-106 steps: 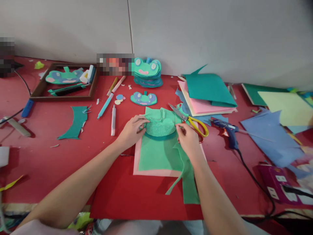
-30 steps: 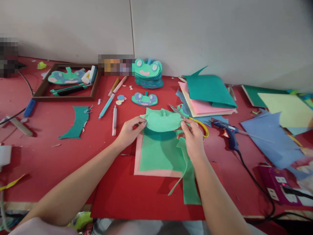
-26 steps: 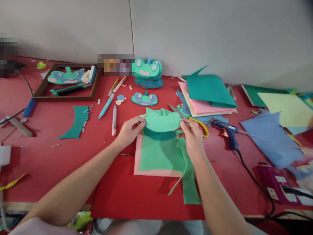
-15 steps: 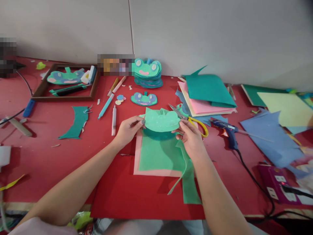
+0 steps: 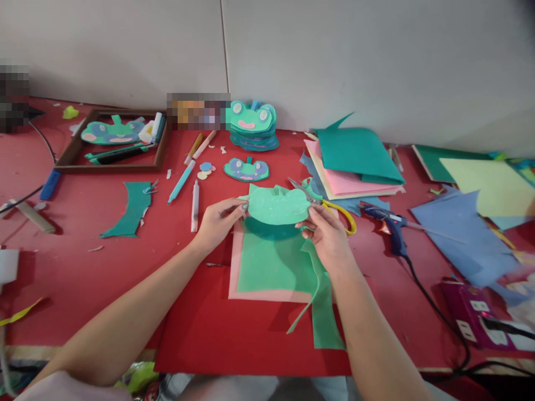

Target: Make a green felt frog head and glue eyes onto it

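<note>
A light green felt frog-head cutout (image 5: 278,206) is stretched between my two hands above the sheets. My left hand (image 5: 221,223) pinches its left end between thumb and fingers. At its right end, my right hand (image 5: 328,231) grips the edge the same way. Beneath lies a green felt sheet (image 5: 271,267) on a pink sheet (image 5: 234,284), with green strips (image 5: 326,317) at the right. Yellow-handled scissors (image 5: 340,214) rest just beyond my right hand. A finished frog face (image 5: 246,169) lies behind the cutout, and a stack of frog faces (image 5: 253,125) stands farther back.
A wooden tray (image 5: 108,167) with markers and a frog piece sits at the back left. Several pens (image 5: 181,181) lie left of centre. To the right are folded felt sheets (image 5: 355,156), a glue gun (image 5: 390,223), blue felt (image 5: 463,234) and a purple power strip (image 5: 476,312) with a cable.
Both hands stay almost in place. The cutout's surface has shifted very slightly between them; nothing else has visibly moved.
</note>
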A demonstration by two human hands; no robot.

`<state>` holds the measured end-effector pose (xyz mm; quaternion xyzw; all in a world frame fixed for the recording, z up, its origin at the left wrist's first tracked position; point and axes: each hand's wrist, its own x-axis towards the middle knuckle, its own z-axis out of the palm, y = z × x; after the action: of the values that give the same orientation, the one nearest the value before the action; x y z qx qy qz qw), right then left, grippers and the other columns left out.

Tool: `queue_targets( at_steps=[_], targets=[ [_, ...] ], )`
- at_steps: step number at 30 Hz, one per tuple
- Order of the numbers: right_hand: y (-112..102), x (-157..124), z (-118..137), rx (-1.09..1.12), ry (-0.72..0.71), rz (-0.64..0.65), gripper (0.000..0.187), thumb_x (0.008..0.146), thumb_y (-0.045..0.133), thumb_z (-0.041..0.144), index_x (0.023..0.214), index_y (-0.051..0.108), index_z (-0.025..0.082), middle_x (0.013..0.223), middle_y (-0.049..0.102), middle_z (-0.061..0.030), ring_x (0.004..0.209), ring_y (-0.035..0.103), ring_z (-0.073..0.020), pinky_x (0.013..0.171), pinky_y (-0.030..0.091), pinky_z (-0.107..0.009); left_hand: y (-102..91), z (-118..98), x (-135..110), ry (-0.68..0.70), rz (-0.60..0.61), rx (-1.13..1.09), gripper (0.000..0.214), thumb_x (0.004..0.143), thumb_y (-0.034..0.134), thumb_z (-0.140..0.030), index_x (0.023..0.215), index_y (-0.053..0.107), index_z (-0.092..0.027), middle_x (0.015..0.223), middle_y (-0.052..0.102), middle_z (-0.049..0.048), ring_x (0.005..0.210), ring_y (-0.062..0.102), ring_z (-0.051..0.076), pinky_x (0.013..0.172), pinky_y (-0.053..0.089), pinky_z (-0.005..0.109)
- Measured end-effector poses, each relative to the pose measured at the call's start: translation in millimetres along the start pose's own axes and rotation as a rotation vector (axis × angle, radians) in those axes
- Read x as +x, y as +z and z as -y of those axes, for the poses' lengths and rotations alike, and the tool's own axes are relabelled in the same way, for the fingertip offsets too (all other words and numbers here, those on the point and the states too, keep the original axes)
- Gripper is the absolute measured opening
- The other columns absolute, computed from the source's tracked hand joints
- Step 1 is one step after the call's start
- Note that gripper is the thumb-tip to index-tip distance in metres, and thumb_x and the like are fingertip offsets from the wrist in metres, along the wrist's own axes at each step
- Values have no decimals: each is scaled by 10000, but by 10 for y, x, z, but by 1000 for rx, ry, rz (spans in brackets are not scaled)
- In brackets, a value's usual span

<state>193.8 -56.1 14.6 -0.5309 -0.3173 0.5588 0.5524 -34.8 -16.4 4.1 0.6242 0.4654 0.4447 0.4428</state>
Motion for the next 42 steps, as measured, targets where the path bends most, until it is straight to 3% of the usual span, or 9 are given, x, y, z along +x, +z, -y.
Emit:
queue_targets(
  at_steps=[4,10,13,21,42],
  targets=[
    [-20,5,-1,17,-46,-9,226,733,623,355,892,527,226,684,588,37,574,609,-112,428,377,-194,-6,-12,-6,-28,-16,-14,218,810,543,-315,900,684,-175,766,692,24,697,630,136,704,527,276],
    [-29,13,23,124,-57,-63,228,697,671,319,862,551,217,704,590,40,554,604,-97,411,370,-182,-5,-21,-19,28,1,7,243,827,523,-296,989,681,-205,989,688,26,863,636,158,827,506,305],
    [-24,13,34,155,-65,-94,244,668,698,310,847,565,212,710,600,37,536,600,-95,397,364,-180,-3,-6,-13,69,22,-2,241,830,520,-273,1013,671,-226,980,686,23,850,629,155,794,510,302],
    [-26,21,29,173,-70,-98,232,668,704,295,843,579,210,711,605,35,537,606,-97,393,366,-176,-15,14,5,164,-58,59,119,737,624,-167,806,688,-241,843,613,19,727,569,114,584,464,237],
    [-22,9,40,137,-79,-101,240,670,698,311,853,577,214,714,602,34,538,602,-94,400,370,-177,-8,62,19,253,-111,36,87,671,693,-150,662,625,-204,758,566,-1,679,539,113,561,441,264]
  ],
)
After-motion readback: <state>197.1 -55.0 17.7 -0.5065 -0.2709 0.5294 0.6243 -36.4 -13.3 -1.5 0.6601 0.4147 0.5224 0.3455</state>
